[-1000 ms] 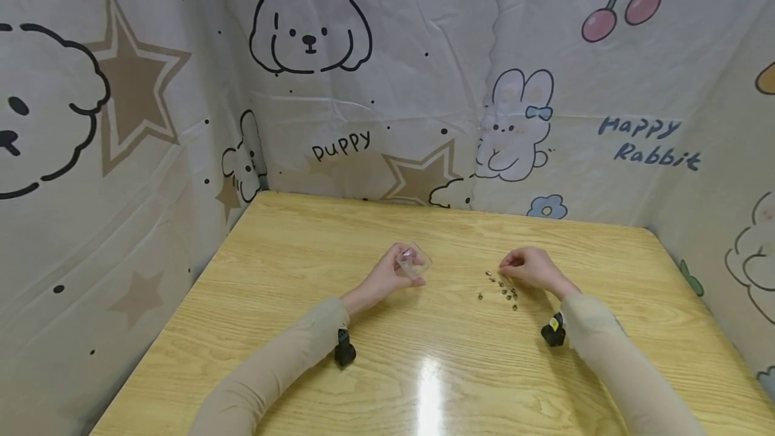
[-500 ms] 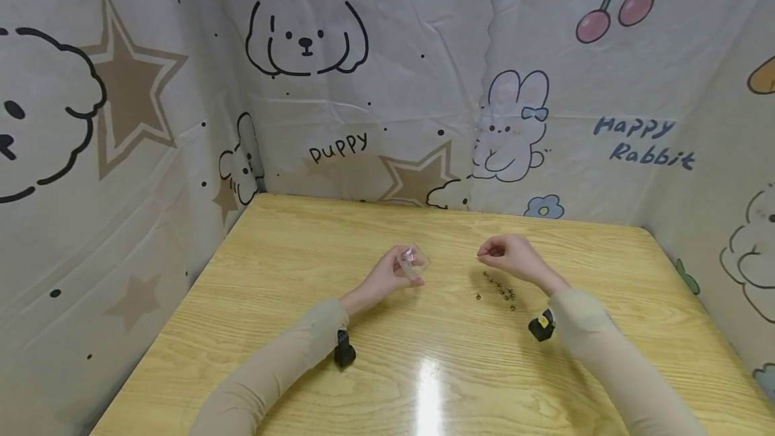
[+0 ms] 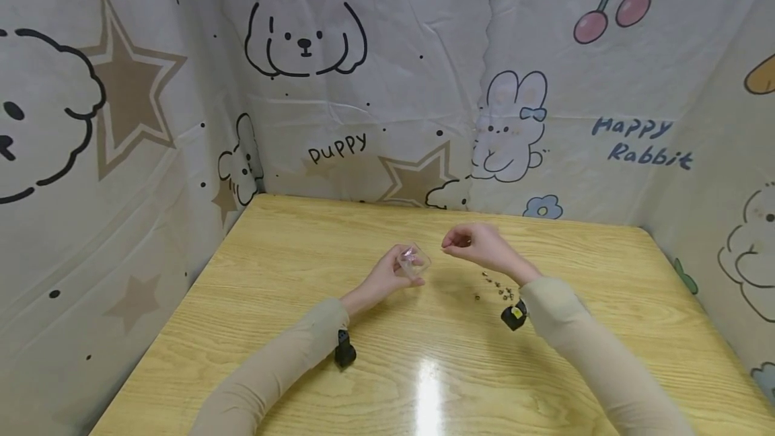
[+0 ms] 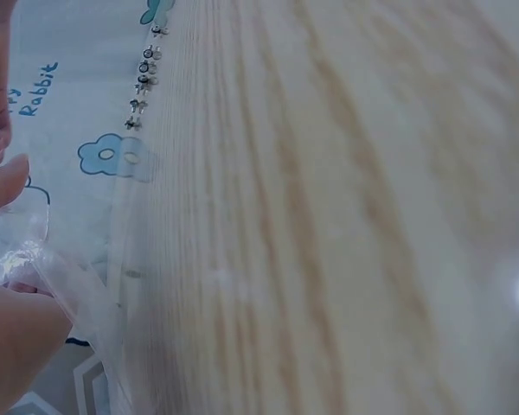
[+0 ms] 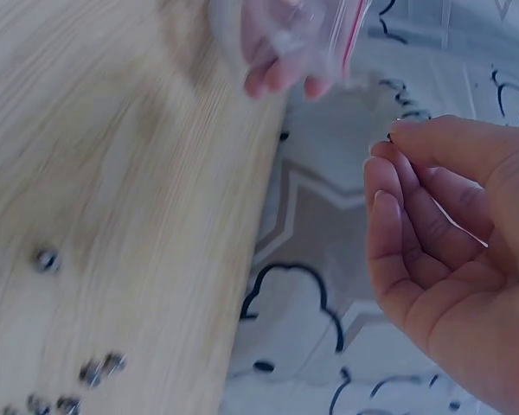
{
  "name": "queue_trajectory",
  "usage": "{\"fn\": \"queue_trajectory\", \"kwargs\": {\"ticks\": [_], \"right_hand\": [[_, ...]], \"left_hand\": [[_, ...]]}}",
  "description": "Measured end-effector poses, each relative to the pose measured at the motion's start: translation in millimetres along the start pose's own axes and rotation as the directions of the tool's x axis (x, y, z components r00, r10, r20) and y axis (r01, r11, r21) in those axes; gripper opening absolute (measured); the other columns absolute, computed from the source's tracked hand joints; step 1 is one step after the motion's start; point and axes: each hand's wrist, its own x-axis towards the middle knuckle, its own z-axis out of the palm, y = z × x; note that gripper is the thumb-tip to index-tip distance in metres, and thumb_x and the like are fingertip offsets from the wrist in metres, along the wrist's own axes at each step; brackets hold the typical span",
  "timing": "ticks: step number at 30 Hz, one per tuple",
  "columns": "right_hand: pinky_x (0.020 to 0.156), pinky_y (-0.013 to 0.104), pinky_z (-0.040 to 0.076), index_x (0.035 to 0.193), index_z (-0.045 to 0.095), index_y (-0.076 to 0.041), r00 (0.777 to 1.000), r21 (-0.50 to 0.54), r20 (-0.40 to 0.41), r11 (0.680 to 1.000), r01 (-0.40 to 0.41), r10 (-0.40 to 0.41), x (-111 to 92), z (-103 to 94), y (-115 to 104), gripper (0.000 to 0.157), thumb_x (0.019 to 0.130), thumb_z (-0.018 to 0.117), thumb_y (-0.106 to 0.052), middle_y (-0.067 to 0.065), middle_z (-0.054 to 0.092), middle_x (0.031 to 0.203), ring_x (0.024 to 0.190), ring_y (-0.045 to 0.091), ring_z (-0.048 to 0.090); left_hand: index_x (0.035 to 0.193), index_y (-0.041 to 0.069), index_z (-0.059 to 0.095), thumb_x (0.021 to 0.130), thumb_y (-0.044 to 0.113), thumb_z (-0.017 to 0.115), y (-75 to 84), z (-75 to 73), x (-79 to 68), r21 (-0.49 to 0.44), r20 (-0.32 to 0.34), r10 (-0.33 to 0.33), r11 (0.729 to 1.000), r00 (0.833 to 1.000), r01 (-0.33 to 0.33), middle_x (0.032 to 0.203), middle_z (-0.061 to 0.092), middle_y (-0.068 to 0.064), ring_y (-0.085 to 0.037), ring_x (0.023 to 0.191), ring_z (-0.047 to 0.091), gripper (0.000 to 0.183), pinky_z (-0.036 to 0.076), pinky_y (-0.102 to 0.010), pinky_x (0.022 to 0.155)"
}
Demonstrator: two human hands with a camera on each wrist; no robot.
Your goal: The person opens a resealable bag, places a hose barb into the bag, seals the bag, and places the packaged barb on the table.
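Nearest, well short of the clear plastic bag (image 3: 412,259), a streak of reflected light (image 3: 429,399) shows on the wood-grained table (image 3: 303,234). A beige left sleeve (image 3: 266,369) comes in from the near left of the bag, and a matching right sleeve (image 3: 605,362) from its near right. A small black device (image 3: 345,353) sits at the left wrist, nearer than the bag; a second black device (image 3: 513,316), with a yellow patch, is at the right wrist.

To the right of the bag and slightly nearer than it, small shiny metal pieces (image 5: 91,373) lie on the table in a loose string, with a single piece (image 5: 47,258) set off on the side towards the bag.

The hands are apart. The left hand (image 3: 387,271) grips the bag, which has a red line along one edge; whether its bottom touches the table I cannot tell. The right hand (image 3: 484,246) is just right of the bag, clear of it, thumb and forefinger pinching a tiny dark piece (image 5: 389,137), its shape too small to make out.

Beyond the bag and the table hangs pale printed fabric (image 3: 393,32), cherries (image 3: 632,9) drawn up to the bag's right
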Motion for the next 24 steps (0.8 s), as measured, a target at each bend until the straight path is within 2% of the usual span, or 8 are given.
{"fn": "queue_trajectory", "kwargs": {"ticks": [5, 9, 16, 24], "right_hand": [[0.065, 0.018, 0.054, 0.095, 0.072, -0.007, 0.996, 0.006, 0.03, 0.996, 0.084, -0.084, 9.2, 7.5, -14.7, 0.006, 0.09, 0.07, -0.009, 0.007, 0.075, 0.087, 0.072, 0.006, 0.063], [0.067, 0.018, 0.055, 0.093, 0.073, -0.007, 0.992, -0.008, 0.047, 0.993, 0.119, -0.118, 14.7, 13.8, -23.2, 0.005, 0.09, 0.07, -0.008, 0.006, 0.076, 0.087, 0.074, 0.005, 0.065], [0.067, 0.019, 0.057, 0.095, 0.074, -0.006, 0.989, 0.011, 0.061, 0.991, 0.132, -0.133, 20.7, 20.2, -31.6, 0.007, 0.089, 0.072, -0.01, 0.006, 0.076, 0.09, 0.073, 0.006, 0.066], [0.069, 0.02, 0.057, 0.097, 0.073, -0.005, 0.995, 0.036, 0.01, 0.994, 0.102, -0.103, 15.4, 13.3, -21.4, 0.008, 0.091, 0.071, -0.011, 0.007, 0.075, 0.089, 0.076, 0.009, 0.066]], "left_hand": [[0.14, 0.004, 0.042, 0.089, 0.005, 0.073, -1.5, 0.4, 0.9, -0.022, 0.006, 0.001, 1.0, 1.0, -0.001, 0.138, 0.058, -0.021, -0.035, 0.135, 0.051, 0.06, 0.044, -0.046, 0.114], [0.136, 0.005, 0.043, 0.089, 0.002, 0.071, -3.5, 0.6, 1.6, -0.05, 0.02, 0.005, 0.999, 1.0, -0.004, 0.138, 0.057, -0.02, -0.034, 0.134, 0.052, 0.055, 0.049, -0.042, 0.109], [0.135, 0.007, 0.044, 0.088, 0.004, 0.073, -5.5, 1.4, 2.7, -0.011, 0.009, 0.019, 1.0, 1.0, -0.019, 0.137, 0.058, -0.017, -0.032, 0.133, 0.054, 0.055, 0.042, -0.046, 0.115], [0.137, 0.003, 0.042, 0.089, 0.002, 0.071, -5.8, 1.6, 3.1, -0.028, 0.023, 0.016, 0.999, 1.0, -0.015, 0.137, 0.056, -0.021, -0.034, 0.133, 0.052, 0.056, 0.047, -0.045, 0.11]]}}
